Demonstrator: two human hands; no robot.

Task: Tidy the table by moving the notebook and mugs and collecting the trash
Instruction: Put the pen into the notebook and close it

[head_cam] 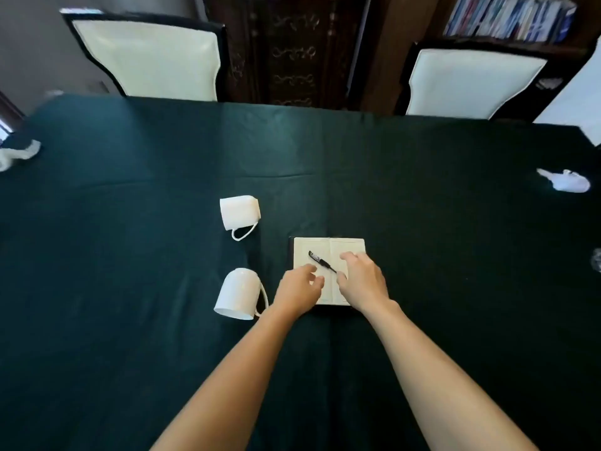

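An open notebook (328, 250) lies flat in the middle of the dark green tablecloth (130, 222), with a black pen (321, 262) across its pages. My left hand (297, 292) hovers over the notebook's near left corner, fingers apart. My right hand (362, 281) is spread over the right page, its thumb near the pen tip. Two white mugs lie on their sides to the left: one (239, 211) farther away, one (239, 293) beside my left wrist. Crumpled white tissue lies at the far left edge (19, 154) and at the far right (567, 181).
Two cream-backed chairs (146, 56) (471, 81) stand at the table's far side. A dark carved cabinet (292, 50) and a bookshelf (510, 17) are behind them. A small clear object (596, 260) sits at the right edge of the view.
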